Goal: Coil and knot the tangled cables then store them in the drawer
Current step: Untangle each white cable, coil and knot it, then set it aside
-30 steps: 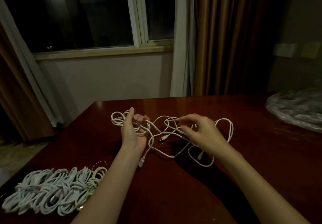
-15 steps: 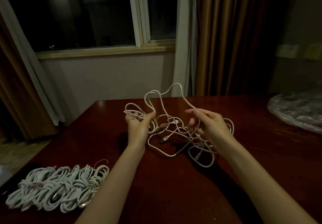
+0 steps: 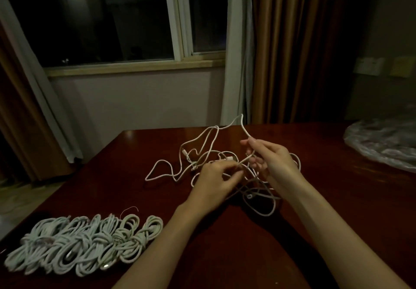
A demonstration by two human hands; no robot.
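My right hand [image 3: 273, 165] pinches the tangled cable [image 3: 203, 151]; my left hand [image 3: 216, 180] covers its strands, fingers blurred, so I cannot tell its grip.

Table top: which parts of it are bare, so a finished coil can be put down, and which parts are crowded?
Bare wood on the table lies between the tangled cable and the pile of coiled cables, also near the front edge between the forearms. Right of the right hand is free up to the plastic bag. The middle is crowded, under both hands.
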